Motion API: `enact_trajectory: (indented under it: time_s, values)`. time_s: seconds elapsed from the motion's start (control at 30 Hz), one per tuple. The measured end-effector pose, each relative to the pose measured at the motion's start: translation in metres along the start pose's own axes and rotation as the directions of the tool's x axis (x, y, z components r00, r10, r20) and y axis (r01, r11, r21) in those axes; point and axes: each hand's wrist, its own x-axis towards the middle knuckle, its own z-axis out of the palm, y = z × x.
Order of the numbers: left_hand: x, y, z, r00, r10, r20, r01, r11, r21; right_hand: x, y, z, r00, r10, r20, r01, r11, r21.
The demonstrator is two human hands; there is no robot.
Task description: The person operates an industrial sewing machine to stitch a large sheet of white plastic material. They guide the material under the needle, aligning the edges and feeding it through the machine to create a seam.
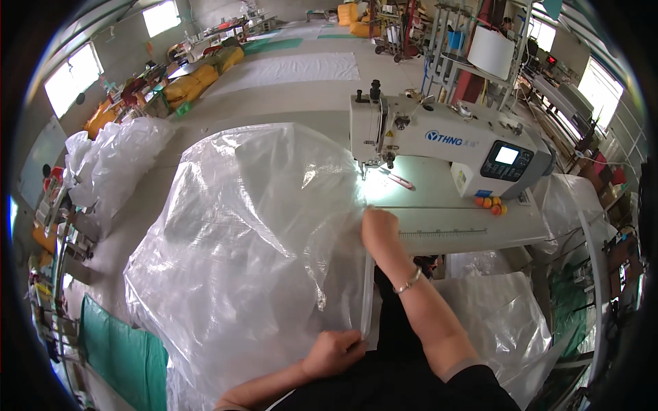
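A large sheet of translucent white plastic [233, 226] covers the left of the sewing table and hangs toward me. Its right edge is a folded strip running from the needle area down to my lap. My right hand [380, 229], a bracelet on its wrist, is closed on that edge just in front of the needle. Near my body, my left hand [334, 353] grips the lower part of the same edge, fingers curled. The white sewing machine [439, 137] stands beyond, its lamp lighting the needle and presser foot. The sheet reaches close to the foot; exact contact is lost in glare.
Red-handled snips [401, 181] lie on the machine bed, right of the needle. Small orange and red balls [491, 205] sit below the control panel. More clear plastic [493, 315] hangs at right. A plastic heap [120, 161] and green sheet [122, 353] are at left.
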Motion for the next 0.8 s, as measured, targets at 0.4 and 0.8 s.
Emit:
enact_trajectory:
  time_s: [0.4,0.8]
  values:
    - [0.055,-0.015,-0.019,0.993,0.065,-0.103,-0.045,0.982,0.182,0.016,0.012,-0.014,0.996,-0.074,0.047,0.068,0.991,0.114]
    - [0.09,0.004,0.009,0.982,-0.16,-0.097,0.157,0.987,-0.043,0.013,0.028,-0.031,0.96,-0.189,0.206,0.178,0.982,0.069]
